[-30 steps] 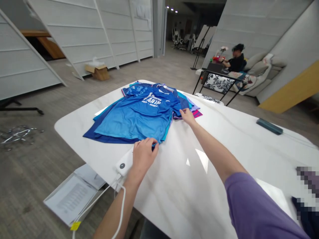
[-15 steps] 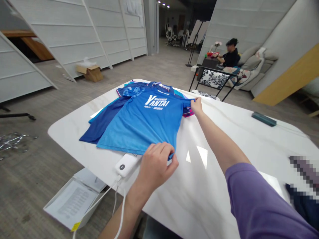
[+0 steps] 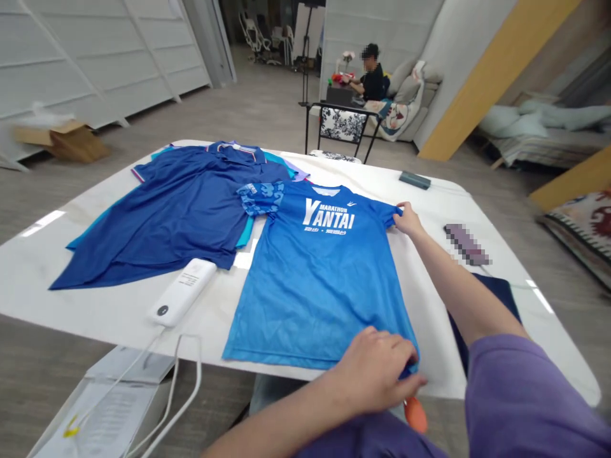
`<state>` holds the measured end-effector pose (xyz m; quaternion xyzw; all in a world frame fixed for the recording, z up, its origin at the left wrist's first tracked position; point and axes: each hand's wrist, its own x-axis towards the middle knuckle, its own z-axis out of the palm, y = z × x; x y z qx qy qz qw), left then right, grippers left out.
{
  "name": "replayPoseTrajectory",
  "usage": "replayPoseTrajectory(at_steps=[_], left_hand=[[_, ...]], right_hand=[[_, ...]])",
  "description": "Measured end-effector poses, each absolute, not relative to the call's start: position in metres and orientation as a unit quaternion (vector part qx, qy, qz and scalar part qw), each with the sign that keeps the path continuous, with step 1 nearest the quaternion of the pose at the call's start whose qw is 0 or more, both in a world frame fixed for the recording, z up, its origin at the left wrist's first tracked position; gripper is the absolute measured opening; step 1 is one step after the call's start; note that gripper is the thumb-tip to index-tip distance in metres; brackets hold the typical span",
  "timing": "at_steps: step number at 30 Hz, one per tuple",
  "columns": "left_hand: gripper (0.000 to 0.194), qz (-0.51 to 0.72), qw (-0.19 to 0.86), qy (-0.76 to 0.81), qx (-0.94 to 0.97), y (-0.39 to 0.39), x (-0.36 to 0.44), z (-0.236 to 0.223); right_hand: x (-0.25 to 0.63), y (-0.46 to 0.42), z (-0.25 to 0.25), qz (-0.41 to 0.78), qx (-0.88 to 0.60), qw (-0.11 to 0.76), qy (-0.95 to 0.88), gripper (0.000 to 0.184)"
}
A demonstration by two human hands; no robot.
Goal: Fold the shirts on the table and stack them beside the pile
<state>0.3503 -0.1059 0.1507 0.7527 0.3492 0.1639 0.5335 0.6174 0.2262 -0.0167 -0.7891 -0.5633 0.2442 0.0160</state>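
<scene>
A bright blue T-shirt [image 3: 319, 286] with white "Marathon Yantai" lettering lies face up on the white table [image 3: 434, 267], its hem toward me. My left hand [image 3: 382, 369] pinches the hem's right corner at the near table edge. With its arm stretched out, my right hand [image 3: 407, 218] grips the end of the right sleeve. The other sleeve, patterned in lighter blue, rests against a dark blue polo shirt [image 3: 176, 203] spread out on the left. Teal and lilac cloth shows from under the polo.
A white power bank [image 3: 186, 292] with a cable lies left of the T-shirt. On the right are a phone [image 3: 465, 243], a dark green case [image 3: 415, 180] and folded navy cloth [image 3: 501, 296]. Beyond the table stand a chair [image 3: 342, 124] and a seated person [image 3: 371, 76].
Both hands have carried the T-shirt rightward and toward me, off the dark polo and onto the table beside it. The view has turned right.
</scene>
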Motion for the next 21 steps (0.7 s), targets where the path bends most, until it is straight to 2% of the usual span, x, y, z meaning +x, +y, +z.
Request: replayPoseTrajectory(at_steps=[2,4,7,9,14,18,21], left_hand=[[0.051,0.169,0.526,0.349,0.757,-0.109,0.35,0.15],[0.056,0.175,0.486,0.391,0.761,-0.111,0.332,0.14],[0.061,0.141,0.384,0.499,0.764,-0.123,0.284,0.111],[0.07,0.107,0.329,0.552,0.759,-0.142,0.251,0.093],[0.084,0.063,0.288,0.58,0.759,-0.198,0.199,0.083],[0.081,0.064,0.301,0.57,0.762,-0.18,0.178,0.086],[0.072,0.114,0.308,0.59,0.738,-0.102,0.174,0.065]], right_hand=[[0.645,0.193,0.005,0.156,-0.771,-0.023,-0.617,0.072],[0.657,0.148,0.032,0.121,-0.726,-0.044,-0.675,0.077],[0.654,0.058,0.073,0.168,-0.63,-0.06,-0.755,0.079],[0.647,-0.008,0.094,0.215,-0.58,-0.075,-0.782,0.086],[0.633,-0.125,0.122,0.269,-0.565,-0.091,-0.775,0.101],[0.631,-0.109,0.136,0.263,-0.57,-0.071,-0.775,0.108],[0.636,-0.031,0.124,0.245,-0.597,-0.013,-0.764,0.096]])
